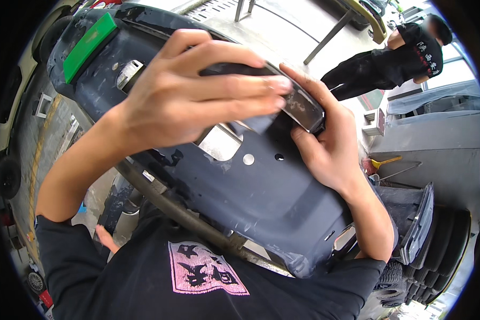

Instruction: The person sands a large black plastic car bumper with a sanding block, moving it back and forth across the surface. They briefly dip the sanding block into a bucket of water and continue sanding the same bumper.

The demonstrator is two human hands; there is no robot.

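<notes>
My right hand (330,141) grips the end of a long dark glossy trim piece (304,106), with the thumb on the near side and the fingers on the far side. Over the same piece lies my left hand (197,88), its fingers stretched and slightly blurred. A thin grey sheet (258,124) shows beneath those fingertips; its kind is unclear. My left thumb is hidden. Under both hands spreads a large dark grey car bumper (266,186) with several cut-outs and wet-looking marks. A green block (90,47) rests on its far left end.
The bumper lies on a metal stand with a padded bar (160,197) close to my body. At the upper right stands a person in black (394,58). Stacked tyres (437,256) and a dark plastic part (410,221) are at the right. Cars line the left.
</notes>
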